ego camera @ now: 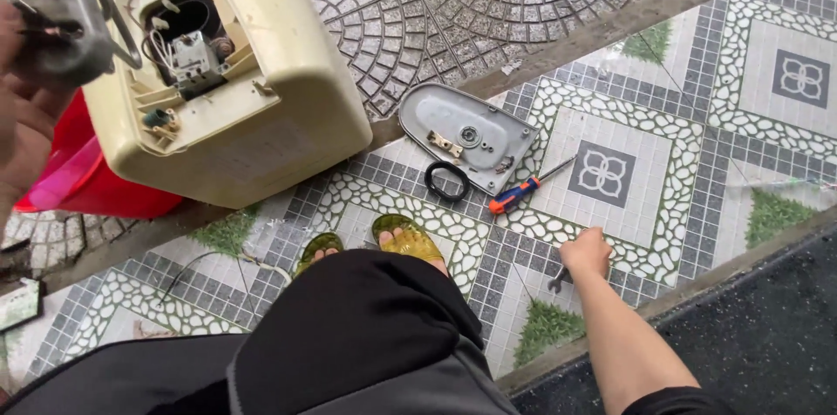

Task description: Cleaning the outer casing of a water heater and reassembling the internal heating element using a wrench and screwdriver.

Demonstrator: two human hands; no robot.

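My right hand [586, 252] reaches down to the tiled floor and closes on a small metal wrench [558, 280], whose jaw end sticks out below the fist. My left hand [26, 119] is raised at the far left, holding a grey metal part with rods and wires [57, 18]. Beside it stands a cream-coloured water heater tank [261, 110] with an open hatch showing wiring and a thermostat [193, 53].
A grey oval cover plate [471, 132] lies on the tiles with a black rubber ring [446, 180] and an orange-and-blue screwdriver [523, 190] beside it. A red basin [83, 180] sits under the tank. My feet in yellow sandals [405, 239] are near the tank.
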